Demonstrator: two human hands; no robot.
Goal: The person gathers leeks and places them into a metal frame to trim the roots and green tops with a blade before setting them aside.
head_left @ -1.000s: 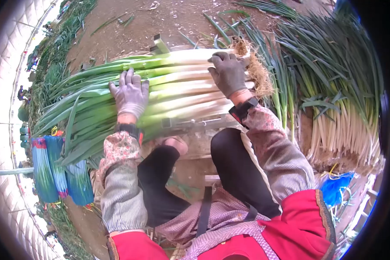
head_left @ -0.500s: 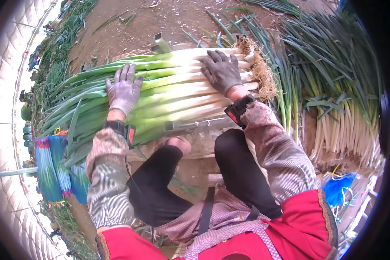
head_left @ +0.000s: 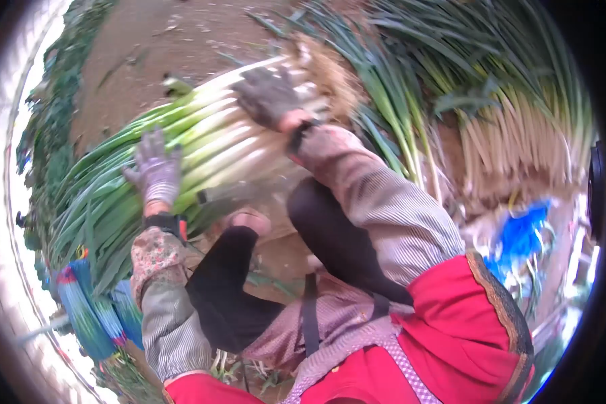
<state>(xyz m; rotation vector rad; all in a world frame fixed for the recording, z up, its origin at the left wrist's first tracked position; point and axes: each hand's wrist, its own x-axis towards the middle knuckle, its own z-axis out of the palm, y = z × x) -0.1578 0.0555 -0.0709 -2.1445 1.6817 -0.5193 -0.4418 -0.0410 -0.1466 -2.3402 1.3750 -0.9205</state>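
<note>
A row of long green onions (head_left: 215, 131) lies side by side in front of me, with white stalks and brown roots (head_left: 337, 81) at the right and green leaves at the left. My left hand (head_left: 158, 168), in a grey glove, rests on the green part with its fingers spread. My right hand (head_left: 268, 99), in a darker glove, lies over the white stalks near the roots, fingers apart and slightly blurred. Neither hand is wrapped round a stalk. A frame end (head_left: 176, 85) sticks out beyond the far side of the row.
A large pile of green onions (head_left: 512, 135) lies on the soil to the right, with loose ones nearer the row. Blue-wrapped bundles (head_left: 91, 303) stand at lower left. A blue plastic bag (head_left: 522, 232) is at right. My knees (head_left: 326, 236) are just below the row.
The view has swung to the right, so the row appears further left and more tilted. Both hands still lie on the onions; the left hand's fingers are spread wider.
</note>
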